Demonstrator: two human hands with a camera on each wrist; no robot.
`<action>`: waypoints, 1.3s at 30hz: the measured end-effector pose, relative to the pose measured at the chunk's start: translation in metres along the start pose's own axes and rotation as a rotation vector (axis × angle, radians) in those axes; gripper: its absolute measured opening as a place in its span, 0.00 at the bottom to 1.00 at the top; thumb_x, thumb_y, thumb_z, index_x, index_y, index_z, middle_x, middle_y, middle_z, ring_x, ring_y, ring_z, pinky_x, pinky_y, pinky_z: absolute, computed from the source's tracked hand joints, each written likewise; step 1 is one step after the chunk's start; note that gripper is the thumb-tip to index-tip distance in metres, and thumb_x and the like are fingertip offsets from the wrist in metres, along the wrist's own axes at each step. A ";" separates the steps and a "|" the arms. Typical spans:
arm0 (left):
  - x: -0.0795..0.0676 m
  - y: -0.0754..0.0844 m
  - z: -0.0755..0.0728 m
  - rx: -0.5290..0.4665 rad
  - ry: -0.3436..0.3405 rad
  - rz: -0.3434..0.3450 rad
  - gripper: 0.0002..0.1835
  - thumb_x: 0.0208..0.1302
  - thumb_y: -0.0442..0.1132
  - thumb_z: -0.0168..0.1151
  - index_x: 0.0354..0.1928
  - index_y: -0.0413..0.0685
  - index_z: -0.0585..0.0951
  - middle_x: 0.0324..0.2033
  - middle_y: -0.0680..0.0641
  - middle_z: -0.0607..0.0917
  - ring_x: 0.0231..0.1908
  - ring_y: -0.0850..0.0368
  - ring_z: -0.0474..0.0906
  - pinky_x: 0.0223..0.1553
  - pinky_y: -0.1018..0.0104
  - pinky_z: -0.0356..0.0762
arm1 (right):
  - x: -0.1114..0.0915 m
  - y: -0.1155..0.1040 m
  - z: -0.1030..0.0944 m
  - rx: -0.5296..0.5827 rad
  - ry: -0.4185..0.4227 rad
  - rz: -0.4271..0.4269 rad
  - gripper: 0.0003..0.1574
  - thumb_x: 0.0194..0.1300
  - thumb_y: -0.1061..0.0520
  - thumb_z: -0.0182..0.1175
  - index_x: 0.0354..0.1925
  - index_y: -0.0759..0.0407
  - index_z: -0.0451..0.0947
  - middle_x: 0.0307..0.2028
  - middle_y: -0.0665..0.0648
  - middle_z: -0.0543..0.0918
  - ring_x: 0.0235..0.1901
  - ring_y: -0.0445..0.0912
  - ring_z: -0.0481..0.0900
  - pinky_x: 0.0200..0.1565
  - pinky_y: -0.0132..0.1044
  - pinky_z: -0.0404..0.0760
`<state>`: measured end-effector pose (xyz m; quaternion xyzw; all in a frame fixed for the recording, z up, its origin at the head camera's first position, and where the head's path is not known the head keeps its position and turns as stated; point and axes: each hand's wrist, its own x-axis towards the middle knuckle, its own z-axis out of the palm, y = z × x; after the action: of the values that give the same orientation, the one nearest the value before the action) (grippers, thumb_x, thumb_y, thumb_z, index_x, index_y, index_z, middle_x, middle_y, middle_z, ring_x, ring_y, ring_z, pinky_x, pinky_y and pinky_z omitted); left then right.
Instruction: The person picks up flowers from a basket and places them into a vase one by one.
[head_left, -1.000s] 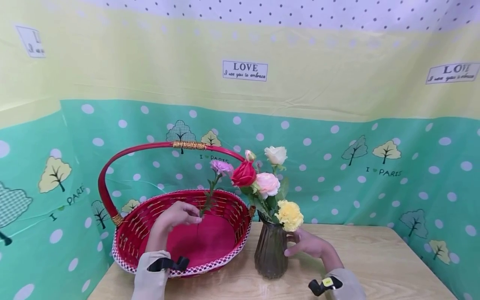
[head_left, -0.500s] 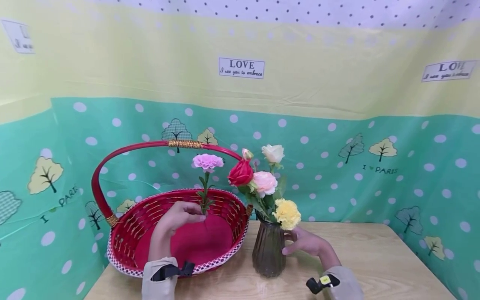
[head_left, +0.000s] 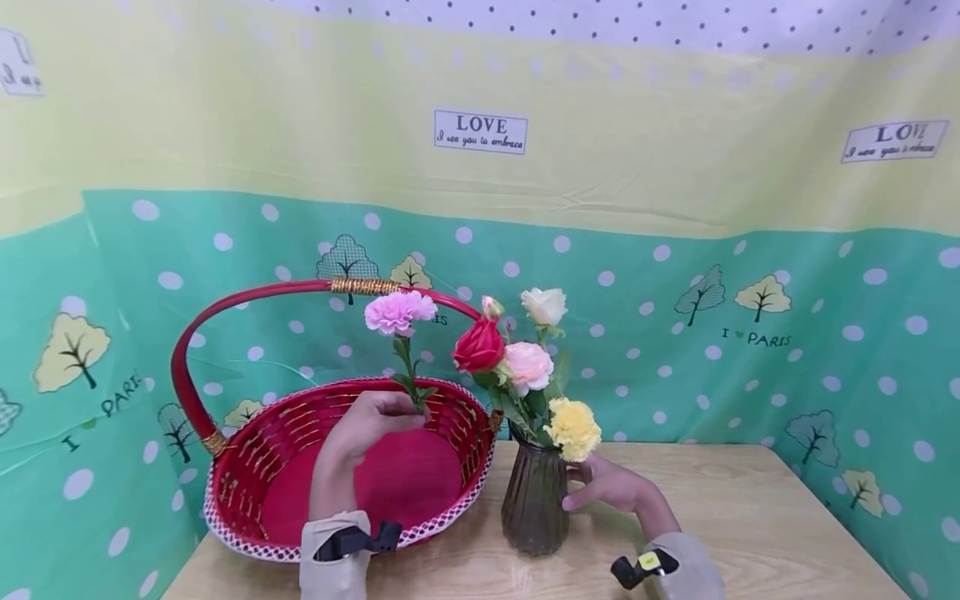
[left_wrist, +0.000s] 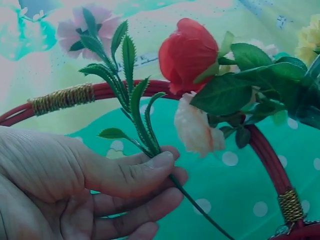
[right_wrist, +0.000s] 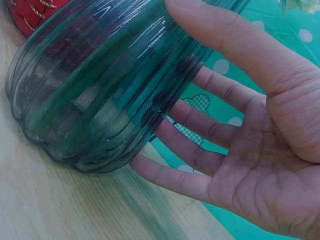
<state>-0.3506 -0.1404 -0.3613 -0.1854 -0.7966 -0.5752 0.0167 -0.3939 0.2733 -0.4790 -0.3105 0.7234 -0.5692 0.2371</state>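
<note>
A lilac carnation (head_left: 401,313) stands nearly upright in my left hand (head_left: 372,427), its stem pinched between thumb and fingers over the red basket (head_left: 288,408). In the left wrist view its toothed green leaves (left_wrist: 131,90) spread above the thumb and the bare stem runs down below. My right hand (head_left: 611,483) holds the side of a ribbed glass vase (head_left: 534,504), thumb in front and fingers behind. Inside the vase are a red rose (head_left: 480,346), a pink flower (head_left: 528,367), a white rose (head_left: 544,307) and a yellow carnation (head_left: 573,428). Green stems show through the glass in the right wrist view.
The basket's tall red handle (head_left: 197,367) arches behind the left hand and carnation. Both basket and vase stand on a wooden table (head_left: 720,500), the basket left of the vase. A printed curtain (head_left: 660,333) hangs behind.
The carnation has swung from leaning right toward the vase to nearly upright, its bloom shifting left and up. My left hand has moved slightly right and upward; the right hand stays at the vase.
</note>
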 end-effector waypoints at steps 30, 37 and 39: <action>0.010 0.002 0.022 -0.312 0.171 0.082 0.10 0.65 0.29 0.67 0.37 0.53 0.89 0.33 0.60 0.90 0.40 0.64 0.87 0.48 0.71 0.85 | 0.001 0.002 -0.001 -0.017 0.001 -0.001 0.67 0.58 0.65 0.70 0.81 0.60 0.37 0.78 0.72 0.50 0.74 0.71 0.55 0.74 0.55 0.63; 0.012 0.004 0.029 -0.434 0.158 0.104 0.17 0.68 0.27 0.62 0.32 0.62 0.87 0.33 0.59 0.90 0.41 0.61 0.87 0.50 0.70 0.84 | 0.000 0.003 -0.002 -0.016 -0.004 -0.013 0.67 0.59 0.65 0.70 0.81 0.60 0.37 0.78 0.72 0.51 0.74 0.69 0.57 0.72 0.47 0.66; 0.013 0.006 0.032 -0.477 0.180 0.079 0.17 0.69 0.27 0.61 0.32 0.61 0.87 0.32 0.58 0.89 0.41 0.61 0.87 0.51 0.70 0.84 | 0.001 0.003 -0.002 -0.014 -0.005 -0.014 0.67 0.59 0.65 0.70 0.81 0.60 0.37 0.78 0.72 0.51 0.74 0.69 0.57 0.72 0.47 0.66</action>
<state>-0.3552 -0.1059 -0.3638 -0.1631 -0.6259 -0.7598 0.0656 -0.3967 0.2748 -0.4815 -0.3187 0.7247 -0.5648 0.2328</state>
